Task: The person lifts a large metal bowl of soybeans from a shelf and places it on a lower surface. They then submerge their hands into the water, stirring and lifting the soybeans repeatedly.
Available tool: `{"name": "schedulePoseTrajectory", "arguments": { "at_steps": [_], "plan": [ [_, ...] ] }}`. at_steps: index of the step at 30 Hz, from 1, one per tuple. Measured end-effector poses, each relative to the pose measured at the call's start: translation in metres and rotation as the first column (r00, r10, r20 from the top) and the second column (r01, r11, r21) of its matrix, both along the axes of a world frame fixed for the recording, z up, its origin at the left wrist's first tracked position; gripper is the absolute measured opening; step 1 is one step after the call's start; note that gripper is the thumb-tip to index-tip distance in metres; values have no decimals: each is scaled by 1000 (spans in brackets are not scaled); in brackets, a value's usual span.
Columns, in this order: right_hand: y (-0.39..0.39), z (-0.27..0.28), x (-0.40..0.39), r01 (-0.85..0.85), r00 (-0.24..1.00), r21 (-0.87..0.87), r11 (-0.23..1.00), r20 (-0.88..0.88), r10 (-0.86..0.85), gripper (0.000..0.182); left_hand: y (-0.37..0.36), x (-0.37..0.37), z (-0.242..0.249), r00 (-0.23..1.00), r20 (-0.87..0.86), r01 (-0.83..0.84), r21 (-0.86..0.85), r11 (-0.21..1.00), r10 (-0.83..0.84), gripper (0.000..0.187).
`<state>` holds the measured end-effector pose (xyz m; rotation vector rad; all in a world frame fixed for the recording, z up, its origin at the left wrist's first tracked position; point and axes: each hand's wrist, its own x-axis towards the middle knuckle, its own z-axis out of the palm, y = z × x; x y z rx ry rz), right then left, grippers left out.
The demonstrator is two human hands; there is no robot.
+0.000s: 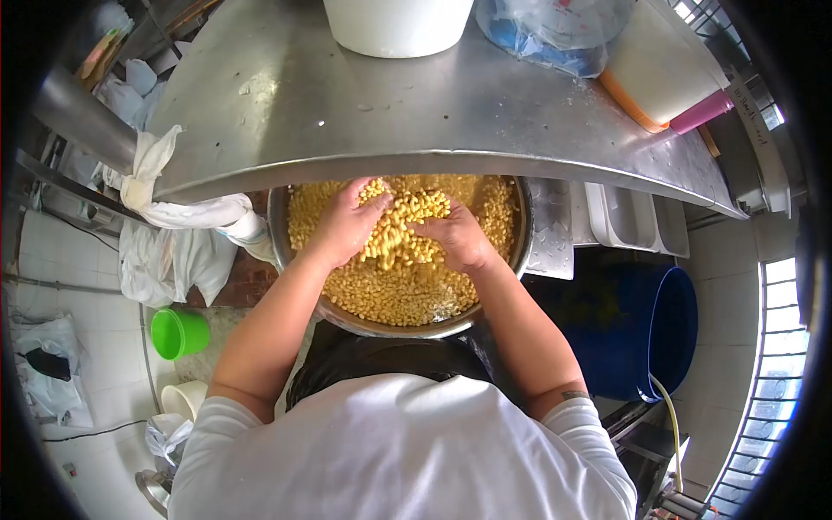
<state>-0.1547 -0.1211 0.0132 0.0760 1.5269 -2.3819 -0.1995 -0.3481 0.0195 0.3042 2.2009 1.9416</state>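
A wide round metal pot [523,227] holds a mass of pale yellow soybeans [381,290], with wet glints and liquid among them. Over the middle of the pot, my left hand [348,224] and my right hand [461,238] face each other with fingers curled. Between them they lift a heap of soybeans, and some fall back from it. The far fingers of both hands are partly hidden by the beans. Part of the pot's far side lies under the edge of a steel table [364,130].
On the table stand a white bucket [399,30], a clear plastic bag [555,35] and a pale tub [663,65]. A blue barrel [693,321] is at the right, near white trays [620,217]. At the left sit a green bucket [179,334] and cloth-wrapped piping [195,211].
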Motion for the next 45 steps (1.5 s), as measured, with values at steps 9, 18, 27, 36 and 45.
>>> {"name": "schedulePoseTrajectory", "arguments": {
  "at_steps": [9,18,27,36,45],
  "plan": [
    [4,33,25,-62,988,-442,895,100,118,71,-27,11,27,757,537,-165,709,686,-373,55],
    [9,35,28,-93,982,-560,823,84,168,76,-28,15,41,744,490,-79,739,669,-454,61],
    [12,31,30,-53,983,-572,819,116,145,70,-26,16,39,752,489,-66,724,687,-443,64],
    [15,27,29,-92,981,-562,822,91,172,69,-26,15,40,748,480,-38,721,692,-459,63],
    [18,23,28,-52,982,-563,825,120,144,80,-30,-4,-3,973,121,230,-472,851,-196,52]
  ]
}}
